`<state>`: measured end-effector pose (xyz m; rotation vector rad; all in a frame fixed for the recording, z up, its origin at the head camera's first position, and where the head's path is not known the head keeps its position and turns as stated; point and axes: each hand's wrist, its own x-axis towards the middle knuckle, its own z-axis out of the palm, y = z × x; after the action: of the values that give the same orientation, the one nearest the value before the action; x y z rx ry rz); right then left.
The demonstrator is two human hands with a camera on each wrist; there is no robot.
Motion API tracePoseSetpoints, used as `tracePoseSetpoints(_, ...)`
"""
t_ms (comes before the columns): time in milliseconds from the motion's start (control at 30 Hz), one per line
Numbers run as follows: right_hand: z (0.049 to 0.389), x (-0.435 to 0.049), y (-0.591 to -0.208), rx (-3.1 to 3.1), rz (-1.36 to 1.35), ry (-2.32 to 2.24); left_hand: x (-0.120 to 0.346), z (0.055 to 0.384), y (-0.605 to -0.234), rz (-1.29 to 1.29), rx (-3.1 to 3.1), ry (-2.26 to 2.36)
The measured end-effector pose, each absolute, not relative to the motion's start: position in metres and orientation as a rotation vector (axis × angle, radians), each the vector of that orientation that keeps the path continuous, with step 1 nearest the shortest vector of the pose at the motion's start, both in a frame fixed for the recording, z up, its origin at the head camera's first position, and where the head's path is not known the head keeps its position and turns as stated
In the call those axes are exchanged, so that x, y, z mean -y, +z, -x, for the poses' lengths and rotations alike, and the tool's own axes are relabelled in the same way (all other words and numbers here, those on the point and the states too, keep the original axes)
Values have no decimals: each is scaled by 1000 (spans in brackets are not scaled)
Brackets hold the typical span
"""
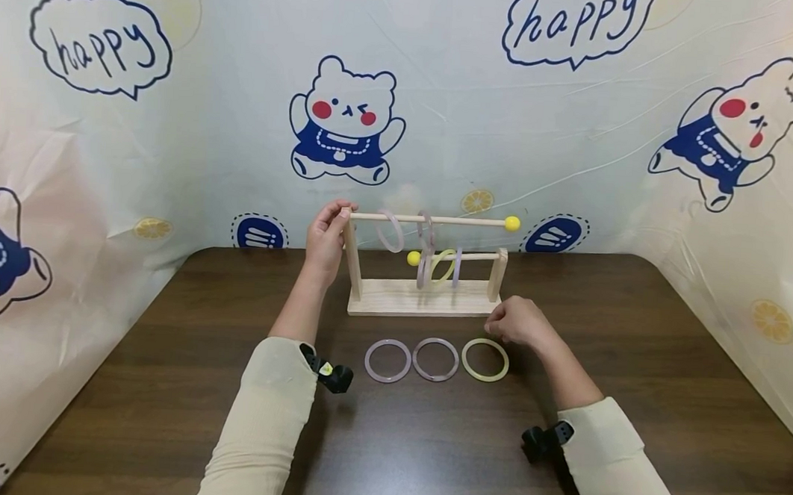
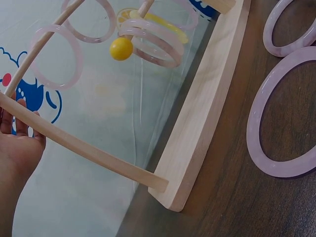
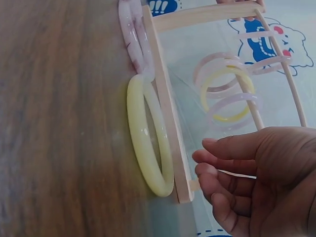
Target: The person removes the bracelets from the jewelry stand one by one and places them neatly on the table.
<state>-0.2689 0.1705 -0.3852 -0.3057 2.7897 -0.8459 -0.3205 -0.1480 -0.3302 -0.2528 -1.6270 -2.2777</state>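
A wooden bangle stand (image 1: 427, 298) has two rods tipped with yellow balls. My left hand (image 1: 326, 244) grips the top of its left post (image 2: 84, 143), thumb in front and fingers behind. From the upper rod hang a pale pink bangle (image 1: 391, 231) and a mauve bangle (image 2: 89, 38). The lower rod carries pinkish bangles, a yellow bangle (image 3: 203, 94) and a lavender bangle (image 1: 457, 267). My right hand (image 1: 519, 321) is by the base's right front corner, fingers loosely bent, nothing between them. Just below its fingertips lies a pale yellow bangle (image 1: 485, 360).
Beside the yellow bangle, a mauve bangle (image 1: 435, 360) and a lilac bangle (image 1: 387, 361) lie in a row on the brown wooden table (image 1: 160, 399), in front of the stand. A printed cloth (image 1: 241, 135) hangs behind and at the sides.
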Motion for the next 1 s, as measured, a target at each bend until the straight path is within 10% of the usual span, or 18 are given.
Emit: tracePoseSetpoints(1000,270,-144,-369,-2992,522,-1247,147,319,-329,241,1633,-2277)
